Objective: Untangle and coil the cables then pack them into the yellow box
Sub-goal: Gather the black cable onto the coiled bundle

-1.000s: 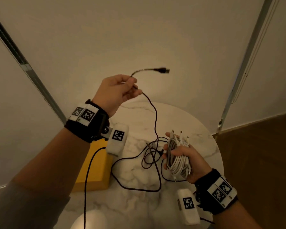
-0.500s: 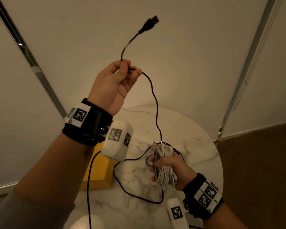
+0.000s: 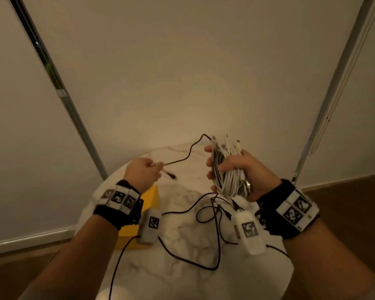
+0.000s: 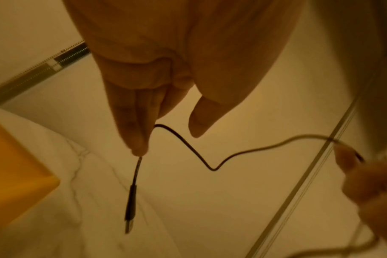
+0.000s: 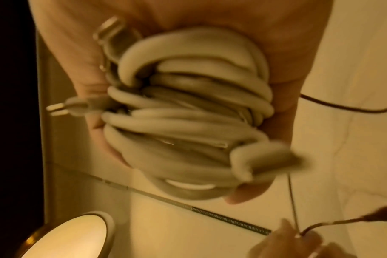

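Left hand (image 3: 142,173) pinching black cable (image 3: 188,151) near its plug, feeding it; right hand (image 3: 245,172) clasping white coil (image 3: 227,172) tight.

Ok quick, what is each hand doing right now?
Left hand: pinches the black cable near its plug end.
Right hand: grips the bundle of coiled white cables.

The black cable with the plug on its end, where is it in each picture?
Head: black cable centre, between left hand and right hand.
Left wrist: hanging from the fingers, plug down.
Right wrist: lower right corner.
Shared landmark: marble table.
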Action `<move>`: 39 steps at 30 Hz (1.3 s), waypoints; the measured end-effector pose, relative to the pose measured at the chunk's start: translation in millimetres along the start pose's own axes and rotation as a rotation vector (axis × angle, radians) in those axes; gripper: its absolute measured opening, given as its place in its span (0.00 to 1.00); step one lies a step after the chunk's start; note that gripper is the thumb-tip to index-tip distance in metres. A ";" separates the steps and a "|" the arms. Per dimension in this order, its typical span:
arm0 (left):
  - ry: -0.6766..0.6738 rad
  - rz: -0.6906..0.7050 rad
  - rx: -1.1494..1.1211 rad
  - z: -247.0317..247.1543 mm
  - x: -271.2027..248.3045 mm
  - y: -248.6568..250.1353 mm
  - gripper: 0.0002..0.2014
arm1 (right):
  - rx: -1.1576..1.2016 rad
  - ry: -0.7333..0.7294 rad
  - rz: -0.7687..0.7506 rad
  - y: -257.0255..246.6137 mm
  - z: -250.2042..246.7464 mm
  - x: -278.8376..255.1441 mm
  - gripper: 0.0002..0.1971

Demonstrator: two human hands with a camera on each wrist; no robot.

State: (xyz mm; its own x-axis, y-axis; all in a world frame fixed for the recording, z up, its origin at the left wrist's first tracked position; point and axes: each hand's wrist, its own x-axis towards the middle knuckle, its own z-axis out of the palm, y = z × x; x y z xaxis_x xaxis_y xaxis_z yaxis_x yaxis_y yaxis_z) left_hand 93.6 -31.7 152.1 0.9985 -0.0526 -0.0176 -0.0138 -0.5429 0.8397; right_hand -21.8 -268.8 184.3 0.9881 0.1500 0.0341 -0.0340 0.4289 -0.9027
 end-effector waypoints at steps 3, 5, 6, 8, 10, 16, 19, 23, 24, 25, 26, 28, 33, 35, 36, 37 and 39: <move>-0.113 -0.039 0.138 14.0 -11.1 -11.5 0.45 | 0.011 -0.096 0.046 -16.4 16.4 12.7 0.26; -0.203 0.053 0.126 27.1 -22.4 -10.5 0.45 | 0.016 -0.157 0.099 -19.9 26.1 19.4 0.26; -0.236 0.102 0.116 32.8 -26.9 -9.6 0.47 | 0.012 -0.181 0.125 -20.8 30.5 22.1 0.25; -0.263 0.145 0.118 41.7 -32.4 -7.6 0.50 | 0.014 -0.224 0.158 -24.1 37.4 26.3 0.24; -0.278 0.107 0.112 47.5 -33.0 -7.1 0.52 | 0.039 -0.272 0.174 -31.1 42.2 29.7 0.25; -0.278 0.153 0.144 56.6 -39.4 1.5 0.42 | -0.132 -0.347 0.127 -73.1 62.0 38.9 0.27; -0.315 0.265 0.129 66.3 -46.6 17.4 0.39 | -0.192 -0.360 0.101 -90.0 77.3 43.6 0.24; -0.268 0.339 0.142 81.5 -42.1 30.5 0.06 | -0.177 -0.369 0.066 -103.2 93.0 49.8 0.20; -0.270 0.343 0.138 82.3 -43.2 35.7 0.04 | -0.163 -0.372 0.051 -106.7 95.4 51.0 0.18; -0.268 0.336 0.138 83.7 -43.5 37.1 0.08 | -0.157 -0.371 0.036 -110.6 97.0 51.9 0.17; -0.273 0.322 0.124 84.8 -43.4 36.0 0.09 | -0.161 -0.363 0.018 -114.8 97.7 52.6 0.16; -0.293 0.302 0.133 84.5 -43.3 29.7 0.09 | -0.187 -0.337 -0.026 -123.7 95.8 53.4 0.16; -0.325 0.314 0.157 77.4 -38.4 16.5 0.09 | -0.277 -0.223 -0.077 -136.3 81.7 58.4 0.20; -0.309 0.286 0.039 72.3 -37.2 20.0 0.11 | -0.343 -0.145 -0.060 -132.2 75.8 62.0 0.22; -0.291 0.259 -0.046 68.9 -36.2 22.5 0.12 | -0.387 -0.104 -0.051 -127.7 72.7 63.1 0.22; -0.266 0.229 -0.138 64.6 -35.0 25.8 0.12 | -0.429 -0.070 -0.042 -122.0 68.8 63.6 0.21; -0.206 0.177 -0.298 52.2 -31.3 34.5 0.11 | -0.462 -0.033 -0.033 -109.0 57.8 64.9 0.21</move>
State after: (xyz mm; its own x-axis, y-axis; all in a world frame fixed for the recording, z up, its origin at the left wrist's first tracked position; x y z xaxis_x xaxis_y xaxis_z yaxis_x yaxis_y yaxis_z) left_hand 59.1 -92.6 153.3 0.9501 -0.3064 0.0582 -0.1378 -0.2451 0.9597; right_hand 37.3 -254.3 309.6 0.9819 0.1748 0.0729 0.0753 -0.0071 -0.9971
